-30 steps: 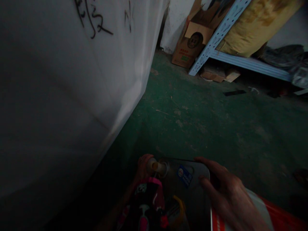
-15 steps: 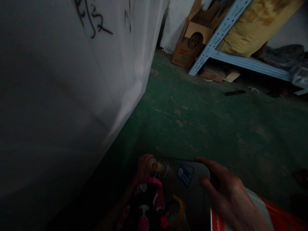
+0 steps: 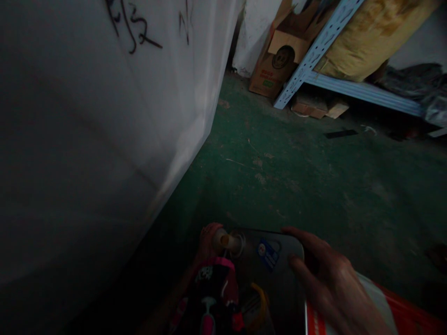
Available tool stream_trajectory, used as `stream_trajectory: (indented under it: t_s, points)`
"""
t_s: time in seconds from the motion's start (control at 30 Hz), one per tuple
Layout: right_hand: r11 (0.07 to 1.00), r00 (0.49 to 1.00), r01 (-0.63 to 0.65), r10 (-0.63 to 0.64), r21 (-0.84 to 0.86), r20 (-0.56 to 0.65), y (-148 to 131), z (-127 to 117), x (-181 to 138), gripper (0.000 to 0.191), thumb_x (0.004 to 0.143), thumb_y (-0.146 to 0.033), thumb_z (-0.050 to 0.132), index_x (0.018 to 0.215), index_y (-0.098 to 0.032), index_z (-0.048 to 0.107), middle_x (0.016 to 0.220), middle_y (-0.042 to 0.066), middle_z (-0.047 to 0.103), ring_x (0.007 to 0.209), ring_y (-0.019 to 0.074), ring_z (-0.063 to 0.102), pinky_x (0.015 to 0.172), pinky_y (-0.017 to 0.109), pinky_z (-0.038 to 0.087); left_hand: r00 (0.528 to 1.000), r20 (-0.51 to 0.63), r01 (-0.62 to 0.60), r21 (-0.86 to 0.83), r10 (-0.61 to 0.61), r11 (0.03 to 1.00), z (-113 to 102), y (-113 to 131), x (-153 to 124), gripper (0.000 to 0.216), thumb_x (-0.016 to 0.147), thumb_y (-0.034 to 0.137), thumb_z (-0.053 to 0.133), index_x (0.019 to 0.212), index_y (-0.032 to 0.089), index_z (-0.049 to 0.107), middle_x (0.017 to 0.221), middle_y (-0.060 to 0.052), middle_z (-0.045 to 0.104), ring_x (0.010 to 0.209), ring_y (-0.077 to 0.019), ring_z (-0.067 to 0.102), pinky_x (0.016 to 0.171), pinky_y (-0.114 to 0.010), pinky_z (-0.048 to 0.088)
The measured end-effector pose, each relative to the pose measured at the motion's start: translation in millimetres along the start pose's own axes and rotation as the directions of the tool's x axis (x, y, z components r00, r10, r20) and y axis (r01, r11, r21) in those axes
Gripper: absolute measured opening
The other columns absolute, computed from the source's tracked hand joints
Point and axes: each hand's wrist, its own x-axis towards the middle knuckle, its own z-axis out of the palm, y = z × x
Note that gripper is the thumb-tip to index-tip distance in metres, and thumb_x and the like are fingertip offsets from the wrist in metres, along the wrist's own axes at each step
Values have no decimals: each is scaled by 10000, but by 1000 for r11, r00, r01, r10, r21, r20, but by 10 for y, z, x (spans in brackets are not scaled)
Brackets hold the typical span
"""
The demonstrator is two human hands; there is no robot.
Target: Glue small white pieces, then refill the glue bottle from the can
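Though dim along the bottom edge, shows enough to read both grips. Stands low and centre on the green floor: a grey metal can, flat top up, blue sticker facing the camera. Left hand closed around the pale spout at the can's near-left corner, fingers curled behind it, seemingly to keep the opening from turning or tipping. Right hand draped over the far right corner, fingers bent down past the rim and thumb lying on the top, a narrow clamping hold that looks meant to pin the can steady against the other hand's pull. Below the spout, something pink and black, too dark to identify, and a yellow loop just beside it. To the left, close by, a big white sheet with black handwriting. Well apart at the back, a cardboard box beside a blue rack carrying a yellowish sack.
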Motion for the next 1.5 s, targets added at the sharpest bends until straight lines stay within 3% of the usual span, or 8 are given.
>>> stream_trajectory:
  t_s: [0.17, 0.47, 0.7, 1.07, 1.5]
  points:
    - [1000, 999, -15, 15, -11, 34, -7, -33, 22, 462, 766, -433, 421, 1112, -174, 585, 922, 85, 668, 800, 245, 612, 710, 444, 501, 1000, 4, 8, 6, -8, 1000, 9, -10, 3, 494, 661, 369, 601, 1110, 167, 569, 1146, -124, 613, 1079, -292, 550, 956, -438, 434]
    - [1000, 1000, 22, -21, -7, 18, 76, 30, -5, 394, 806, -386, 430, 1148, -225, 538, 1039, 60, 636, 935, 240, 568, 800, 448, 462, 1000, -4, -13, 0, 13, 1000, -4, -1, -4, 492, 661, 370, 606, 1110, 174, 562, 1143, -105, 612, 1077, -273, 555, 952, -421, 447]
    - [1000, 999, 26, -25, 6, -24, 46, 26, -2, 407, 778, -389, 428, 1117, -208, 564, 987, 64, 654, 866, 241, 587, 749, 446, 477, 999, -20, -30, 5, 30, 1000, 37, -58, 5, 489, 650, 347, 584, 1094, 143, 563, 1129, -129, 614, 1061, -283, 563, 937, -455, 446]
    - [1000, 1000, 17, -17, -10, 8, -33, -12, -3, 432, 784, -371, 411, 1129, -157, 559, 965, 87, 650, 855, 239, 592, 774, 445, 478, 997, -44, -65, 5, 65, 998, 37, -60, 0, 494, 676, 409, 574, 1096, 151, 569, 1111, -123, 625, 1044, -283, 575, 922, -432, 465]
    - [999, 999, 36, -37, -9, -33, 60, 55, -3, 420, 778, -397, 433, 1127, -200, 561, 1023, 80, 649, 937, 257, 575, 798, 461, 465, 1000, -12, -6, 5, 6, 1000, -1, 14, -5, 494, 696, 406, 546, 1104, 128, 569, 1138, -138, 611, 1072, -294, 557, 933, -454, 443]
